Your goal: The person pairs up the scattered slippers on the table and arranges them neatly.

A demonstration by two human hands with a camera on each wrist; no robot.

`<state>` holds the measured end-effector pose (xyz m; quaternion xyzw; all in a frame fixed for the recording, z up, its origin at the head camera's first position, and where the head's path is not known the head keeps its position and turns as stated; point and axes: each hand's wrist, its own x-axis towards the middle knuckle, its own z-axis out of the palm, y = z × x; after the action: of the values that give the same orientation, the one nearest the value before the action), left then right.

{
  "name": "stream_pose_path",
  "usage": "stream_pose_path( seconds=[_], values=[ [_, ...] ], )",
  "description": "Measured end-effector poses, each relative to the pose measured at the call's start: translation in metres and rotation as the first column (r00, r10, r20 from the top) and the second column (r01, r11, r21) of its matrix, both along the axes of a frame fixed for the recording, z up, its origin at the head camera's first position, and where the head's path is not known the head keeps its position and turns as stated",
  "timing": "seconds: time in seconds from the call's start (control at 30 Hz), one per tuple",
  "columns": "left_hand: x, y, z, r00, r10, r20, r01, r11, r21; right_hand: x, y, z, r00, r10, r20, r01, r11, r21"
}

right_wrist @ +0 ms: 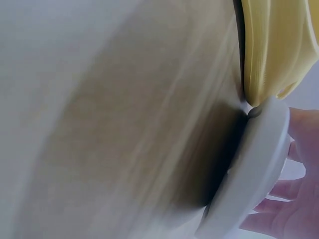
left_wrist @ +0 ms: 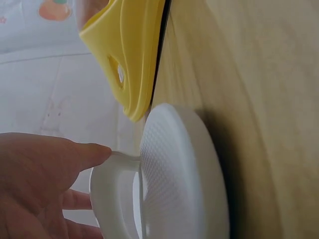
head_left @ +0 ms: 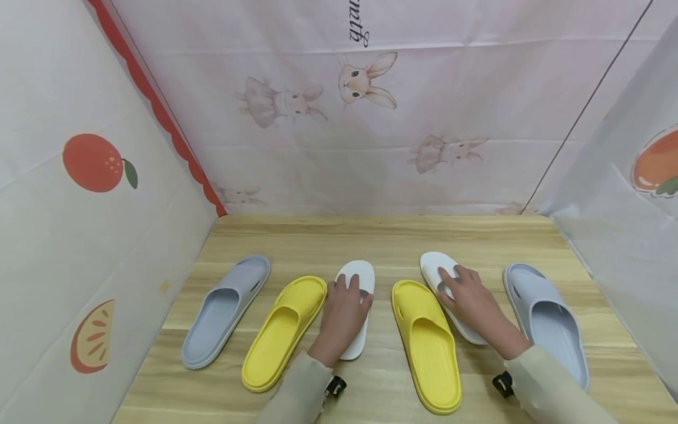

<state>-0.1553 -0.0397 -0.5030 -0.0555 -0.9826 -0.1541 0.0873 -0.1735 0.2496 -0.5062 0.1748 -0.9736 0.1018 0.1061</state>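
Across the lower half of the frame, on the wooden worktop [head_left: 381, 235], the left hand [head_left: 343, 315] grips the left white slipper [head_left: 360, 277] at lower centre, while the right hand [head_left: 474, 306] curls over the right white slipper [head_left: 436, 265] right of centre, each beside a yellow slipper [head_left: 283, 333].

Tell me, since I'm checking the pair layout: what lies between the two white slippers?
In the head view, one yellow slipper lies between the left white slipper and the right white slipper.

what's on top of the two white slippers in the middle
A hand rests on each: the left hand covers the left white slipper, the right hand the right white slipper. The straps and insides beneath the hands are hidden.
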Motion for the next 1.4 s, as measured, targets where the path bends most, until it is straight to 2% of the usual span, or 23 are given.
stream_pose_path(
  seconds=[0.5,0.97,1.17,1.4],
  values=[
    [-0.023,0.008,0.001,1.000,0.014,-0.024,-0.015,1.000,-0.018,-0.021,-0.008,0.001,0.999,0.004,0.048,-0.003,1.000,-0.019],
    [-0.050,0.016,0.004,0.997,0.049,0.062,-0.051,0.998,0.040,-0.048,-0.020,0.005,0.996,0.016,0.083,-0.015,1.000,-0.012],
    [-0.060,0.020,0.005,0.996,0.046,0.072,-0.048,0.998,0.036,-0.058,-0.025,0.007,0.994,0.005,0.109,-0.004,1.000,-0.014],
    [-0.071,0.026,0.007,0.993,0.084,0.083,-0.088,0.995,0.047,-0.071,-0.031,0.007,0.995,0.007,0.095,-0.006,1.000,-0.012]
  ],
)
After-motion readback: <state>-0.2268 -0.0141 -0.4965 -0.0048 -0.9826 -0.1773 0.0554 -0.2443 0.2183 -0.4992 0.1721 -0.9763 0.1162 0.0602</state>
